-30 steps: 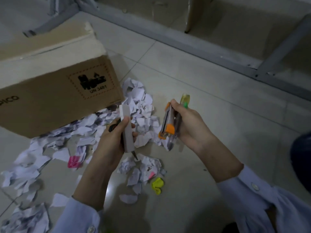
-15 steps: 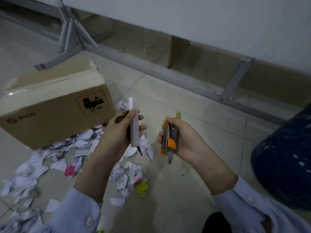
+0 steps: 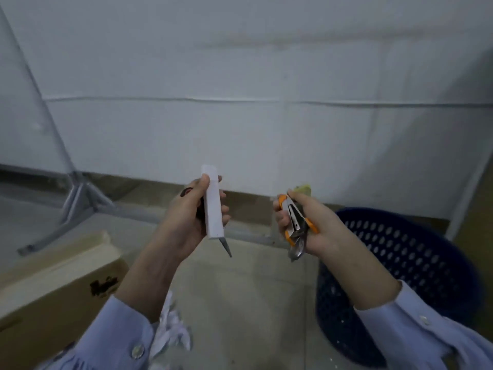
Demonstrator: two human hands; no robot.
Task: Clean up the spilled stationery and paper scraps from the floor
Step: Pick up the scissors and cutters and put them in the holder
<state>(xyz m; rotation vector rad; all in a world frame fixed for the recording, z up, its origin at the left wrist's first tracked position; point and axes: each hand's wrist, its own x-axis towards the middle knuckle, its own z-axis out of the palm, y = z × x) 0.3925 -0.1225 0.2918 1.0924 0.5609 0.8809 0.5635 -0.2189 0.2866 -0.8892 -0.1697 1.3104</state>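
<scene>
Orange cutter (image 3: 296, 222) clenched in the right hand (image 3: 312, 228), white block (image 3: 213, 206) gripped in the left hand (image 3: 194, 220). Both have lifted off the floor! Basket (image 3: 416, 263) now just right of them; scraps (image 3: 170, 332) wait below the left wrist.

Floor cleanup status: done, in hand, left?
Done: unclear, contents of the blue basket don't show. In hand: left hand grips a white block and pen; right hand grips orange-handled tools and a yellow-green marker. Left: paper scraps on the floor.
</scene>
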